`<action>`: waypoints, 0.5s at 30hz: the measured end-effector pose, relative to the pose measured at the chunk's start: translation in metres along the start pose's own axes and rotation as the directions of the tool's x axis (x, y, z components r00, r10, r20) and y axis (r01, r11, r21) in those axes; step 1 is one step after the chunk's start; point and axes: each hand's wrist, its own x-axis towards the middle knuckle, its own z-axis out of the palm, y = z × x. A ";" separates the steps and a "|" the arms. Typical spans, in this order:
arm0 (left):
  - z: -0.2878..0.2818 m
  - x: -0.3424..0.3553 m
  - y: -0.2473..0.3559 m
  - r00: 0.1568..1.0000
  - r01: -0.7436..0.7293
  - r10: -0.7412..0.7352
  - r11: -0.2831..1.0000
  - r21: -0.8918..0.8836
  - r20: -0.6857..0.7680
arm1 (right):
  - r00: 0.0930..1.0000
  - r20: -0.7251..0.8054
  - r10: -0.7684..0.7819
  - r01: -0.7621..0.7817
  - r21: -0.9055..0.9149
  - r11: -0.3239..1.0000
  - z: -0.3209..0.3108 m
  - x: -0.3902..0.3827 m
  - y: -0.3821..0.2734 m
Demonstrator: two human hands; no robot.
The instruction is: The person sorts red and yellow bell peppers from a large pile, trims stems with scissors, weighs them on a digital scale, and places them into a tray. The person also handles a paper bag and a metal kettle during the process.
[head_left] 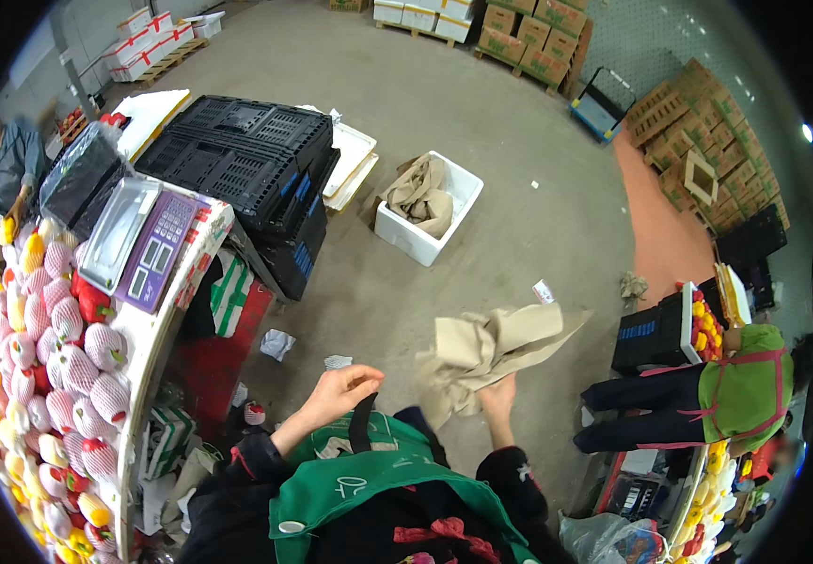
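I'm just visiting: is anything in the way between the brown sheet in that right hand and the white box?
Nothing visible stands in the way: only bare floor shows between the brown sheet in the right hand and the white box. A small card lies off to the right.

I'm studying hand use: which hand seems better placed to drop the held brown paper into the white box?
Probably the right hand: it grips the brown paper, while the left hand is apart from it, beside a black strap. The white box stands ahead of both.
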 end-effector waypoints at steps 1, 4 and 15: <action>-0.005 0.015 0.002 1.000 -0.014 0.013 1.000 -0.022 -0.023 | 0.999 0.008 0.053 -0.053 0.074 0.996 0.003 0.024 -0.006; -0.019 0.038 0.004 0.999 0.031 -0.031 0.999 0.012 -0.045 | 0.999 0.007 0.037 -0.037 -0.021 0.999 0.021 0.091 0.014; -0.036 0.097 -0.019 0.605 0.218 -0.518 0.838 -0.500 -0.604 | 0.902 -0.012 -0.433 0.432 -0.050 0.901 0.144 0.508 0.062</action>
